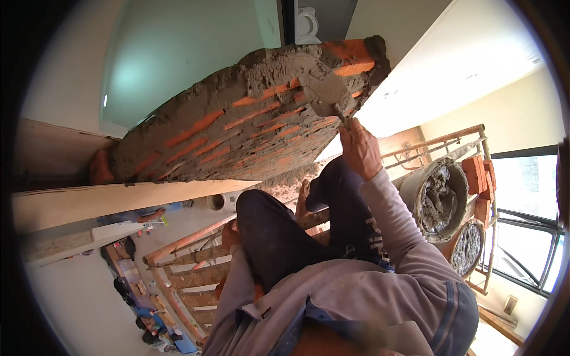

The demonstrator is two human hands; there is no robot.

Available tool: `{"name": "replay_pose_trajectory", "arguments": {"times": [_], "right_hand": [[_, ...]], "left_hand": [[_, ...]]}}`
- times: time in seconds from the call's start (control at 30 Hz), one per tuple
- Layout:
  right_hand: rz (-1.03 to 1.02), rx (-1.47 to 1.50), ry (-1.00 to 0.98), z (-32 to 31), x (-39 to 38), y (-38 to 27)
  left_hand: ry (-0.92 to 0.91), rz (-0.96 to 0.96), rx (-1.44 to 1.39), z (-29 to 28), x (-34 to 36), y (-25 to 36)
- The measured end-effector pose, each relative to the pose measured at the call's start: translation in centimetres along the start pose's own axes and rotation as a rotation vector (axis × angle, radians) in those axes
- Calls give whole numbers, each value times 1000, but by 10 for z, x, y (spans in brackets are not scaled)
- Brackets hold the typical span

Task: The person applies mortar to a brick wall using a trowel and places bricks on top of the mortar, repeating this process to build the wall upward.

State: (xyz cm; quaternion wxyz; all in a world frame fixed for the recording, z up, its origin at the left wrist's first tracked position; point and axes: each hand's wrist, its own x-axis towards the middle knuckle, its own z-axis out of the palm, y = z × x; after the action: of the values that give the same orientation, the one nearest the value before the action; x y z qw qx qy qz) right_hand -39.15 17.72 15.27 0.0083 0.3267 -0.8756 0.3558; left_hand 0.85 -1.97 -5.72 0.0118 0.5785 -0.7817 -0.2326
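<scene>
Patchily mortared brick wall (237, 133), trowel (326, 95) against it, scaffold (202, 276), bright window (522, 184)

A smeared trowel (323, 90) was at a half-covered brick wall (196, 132).
Its blade, coated with grey mortar (261, 74), was tilted over the wall's face near the upper right corner; orange brick strips showed between rough, uneven patches.

The right hand (360, 149) hides most of the handle of the trowel (326, 98). The left hand (230, 235) is partly hidden behind the knee (256, 210). Left of it, a co-worker (127, 217) is partly covered; their green object (165, 220) is too small to identify.
</scene>
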Motion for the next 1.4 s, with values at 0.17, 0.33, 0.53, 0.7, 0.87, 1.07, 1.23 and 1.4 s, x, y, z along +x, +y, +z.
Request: {"name": "replay_pose_trajectory", "arguments": {"times": [0.17, 0.33, 0.53, 0.7, 0.87, 1.07, 1.23, 1.4], "right_hand": [[44, 27, -70, -20, -10, 10], [127, -83, -84, -120, -69, 27], [174, -703, -262, -337, -135, 2], [528, -1158, -513, -376, -165, 38], [115, -1312, -496, -314, -159, 126], [-210, -1339, -665, -327, -180, 87], [506, -873, -723, -337, -162, 70], [482, -751, -950, -315, -161, 83]], "left_hand": [[14, 44, -7, 1, 2, -3], [0, -3, -15, 10, 9, -1], [-67, -130, 23, 8, 9, -20], [-85, -79, 67, 11, 12, 0], [-90, -69, 77, 8, 16, 1], [-77, -93, 81, 2, 13, -1], [-78, -93, 87, 2, 12, 1], [-96, -78, 90, 4, 9, 3]]}}
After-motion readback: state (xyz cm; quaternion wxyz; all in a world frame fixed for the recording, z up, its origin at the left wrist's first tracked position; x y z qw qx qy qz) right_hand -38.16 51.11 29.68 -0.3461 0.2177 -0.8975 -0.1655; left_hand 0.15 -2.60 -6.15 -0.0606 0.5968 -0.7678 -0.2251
